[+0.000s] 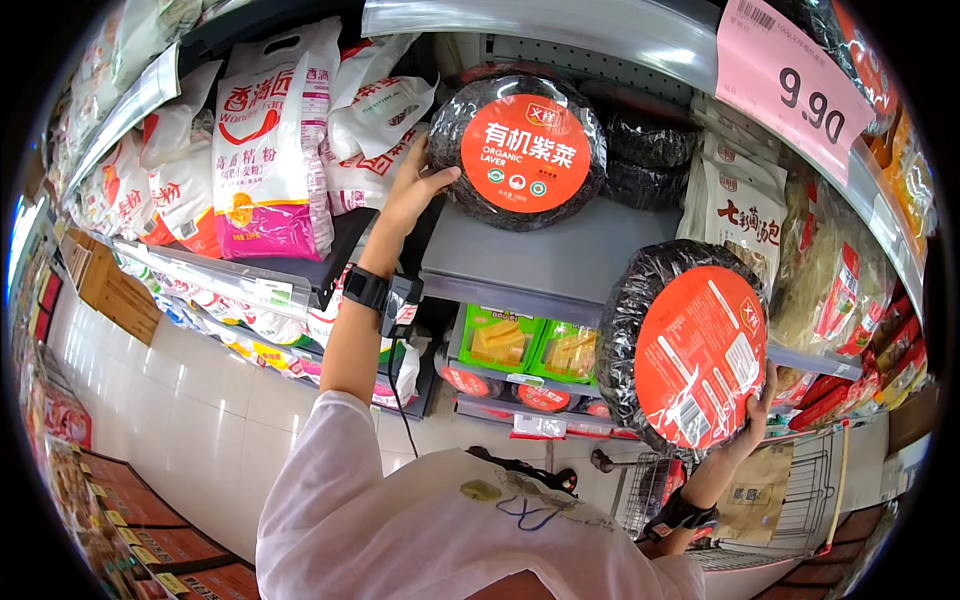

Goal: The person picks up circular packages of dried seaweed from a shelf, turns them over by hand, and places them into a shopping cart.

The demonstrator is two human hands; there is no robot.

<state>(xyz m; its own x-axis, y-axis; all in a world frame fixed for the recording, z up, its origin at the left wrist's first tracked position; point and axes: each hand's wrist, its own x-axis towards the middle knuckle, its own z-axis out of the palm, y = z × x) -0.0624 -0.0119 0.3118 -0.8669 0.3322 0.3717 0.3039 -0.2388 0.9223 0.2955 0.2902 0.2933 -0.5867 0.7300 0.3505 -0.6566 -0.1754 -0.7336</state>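
Observation:
With its thumb on the front, my left hand [417, 182] grips the left edge of a round pack of dried laver [517, 154] in clear wrap. That pack stands tilted up at the shelf, its red front label facing me. Lower on the right, my right hand [759, 409] holds a second laver pack [686, 345] by its lower right edge. Its red label carries small print and a barcode. Most of the right fingers are hidden behind this pack. Further dark laver packs [649, 142] lie stacked on the grey shelf [517, 255] behind.
Wheat flour bags [274, 142] fill the left shelf. Soup-mix bags [739, 202] stand at right, under a pink price card [795, 90]. Green packs of tofu skin [502, 337] sit one shelf down. A wire shopping cart [802, 487] stands at lower right; a cable [401, 397] hangs from my left wrist.

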